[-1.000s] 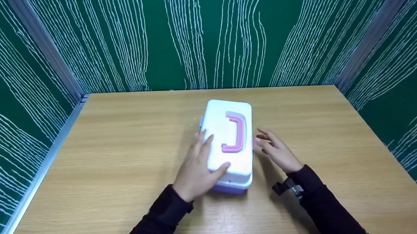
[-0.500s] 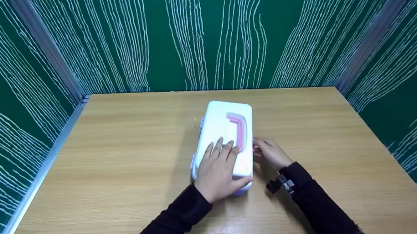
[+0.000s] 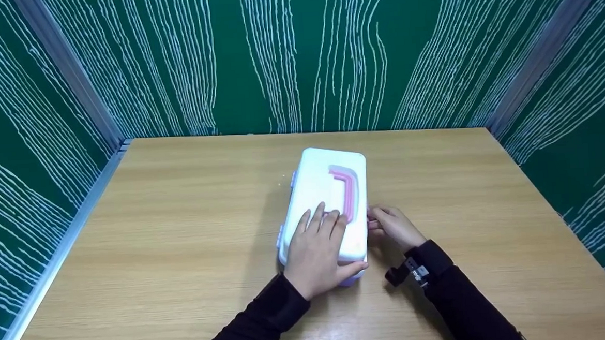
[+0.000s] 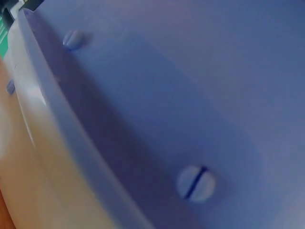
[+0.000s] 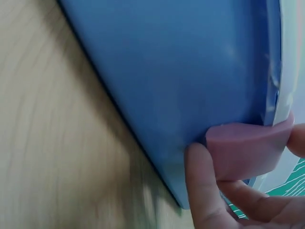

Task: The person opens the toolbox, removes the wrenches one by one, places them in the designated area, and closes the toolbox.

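A plastic storage box with a white lid (image 3: 316, 177) and a blue-purple body (image 5: 167, 62) stands on the wooden table. A pink carrying handle (image 3: 349, 188) lies folded in the lid's recess. My left hand (image 3: 314, 255) rests on the near part of the lid, fingers extended, with the fingertips at the handle's near end. Against the box's right side, my right hand (image 3: 396, 227) has its fingers around a pink latch (image 5: 248, 150); one fingertip presses at its lower edge. The left wrist view is filled by the bluish box wall, with a round slotted peg (image 4: 196, 184).
Pale blue hinges (image 3: 280, 235) stick out along the box's left side. Wooden table surface (image 3: 181, 223) surrounds the box. Green panels (image 3: 227, 65) with white wavy lines enclose the back and sides, joined by grey metal posts (image 3: 69, 68).
My left hand has shifted right from the lid's left edge onto its top. My right hand has moved in against the box's right side, onto the latch. The box stays in place.
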Motion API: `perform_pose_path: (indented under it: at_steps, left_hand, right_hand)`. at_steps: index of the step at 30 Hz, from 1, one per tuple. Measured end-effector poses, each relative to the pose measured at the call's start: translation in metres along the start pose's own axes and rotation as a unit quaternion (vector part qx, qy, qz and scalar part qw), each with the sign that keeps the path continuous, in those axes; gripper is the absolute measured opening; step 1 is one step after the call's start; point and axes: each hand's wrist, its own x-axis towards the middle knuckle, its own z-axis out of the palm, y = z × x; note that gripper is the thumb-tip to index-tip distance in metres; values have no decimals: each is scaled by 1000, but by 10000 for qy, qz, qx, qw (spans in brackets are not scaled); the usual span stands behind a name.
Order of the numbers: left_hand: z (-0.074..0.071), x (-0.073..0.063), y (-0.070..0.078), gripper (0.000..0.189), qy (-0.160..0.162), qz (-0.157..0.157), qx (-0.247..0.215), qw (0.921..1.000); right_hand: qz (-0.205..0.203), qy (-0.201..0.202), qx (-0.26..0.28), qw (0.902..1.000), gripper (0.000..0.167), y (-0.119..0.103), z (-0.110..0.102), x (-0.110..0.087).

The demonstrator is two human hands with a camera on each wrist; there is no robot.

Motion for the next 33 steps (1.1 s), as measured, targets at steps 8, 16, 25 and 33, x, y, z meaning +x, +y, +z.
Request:
perform_pose_path:
  at_steps: [8, 16, 25, 33]
  left_hand:
    - [1, -2, 0, 90, 117, -47, 24, 9999]
    - [2, -2, -1, 89, 261, -37, 124, 9996]
    - [2, -2, -1, 90, 232, -4, 139, 9996]
    - [3, -1, 0, 89, 267, 26, 73, 9996]
  right_hand:
    - [156, -197, 921, 9954, 37, 4, 2, 0]
    - [234, -367, 1770, 9833, 27, 7, 0, 3]
    - [210, -17, 1271, 9917, 34, 4, 0, 2]
    - [110, 391, -9, 9992, 47, -3, -5, -1]
